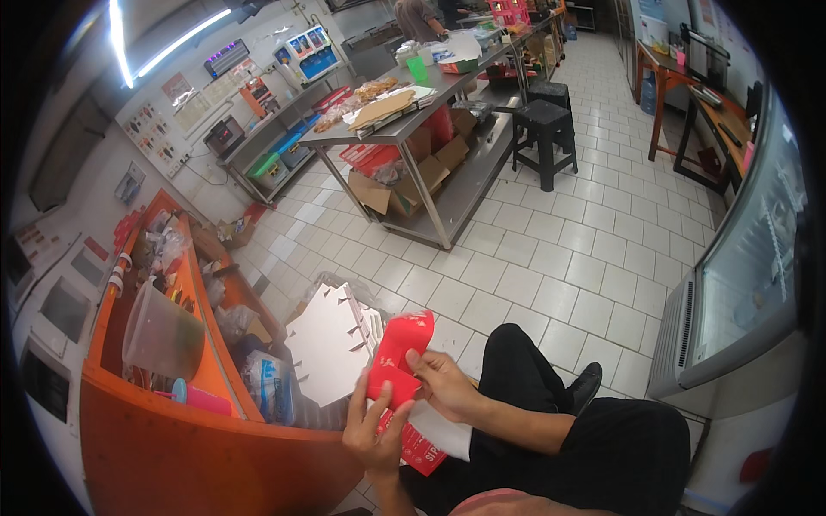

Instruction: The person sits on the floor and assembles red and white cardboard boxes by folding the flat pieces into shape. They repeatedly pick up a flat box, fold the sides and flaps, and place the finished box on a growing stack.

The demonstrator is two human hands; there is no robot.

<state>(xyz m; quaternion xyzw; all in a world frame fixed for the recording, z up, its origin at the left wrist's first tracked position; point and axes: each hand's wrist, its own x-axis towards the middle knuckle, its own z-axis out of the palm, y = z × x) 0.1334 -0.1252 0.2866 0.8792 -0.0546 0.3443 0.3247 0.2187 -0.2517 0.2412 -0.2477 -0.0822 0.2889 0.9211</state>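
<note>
Above my lap I hold a red paper carton, partly folded, with pale print on its upper end. My left hand grips its lower left side, fingers bent around the edge. On the other side, my right hand pinches it with the thumb on the red face. Beneath my hands, more red-and-white printed card lies against my dark trousers. Just left of the carton is a stack of white flat card blanks with slits and tabs along the edges.
An orange shelf unit stands close on my left, with a clear plastic bucket and a pink tumbler. Ahead are a steel table and black stools. A glass-door fridge is at right. A person stands far back.
</note>
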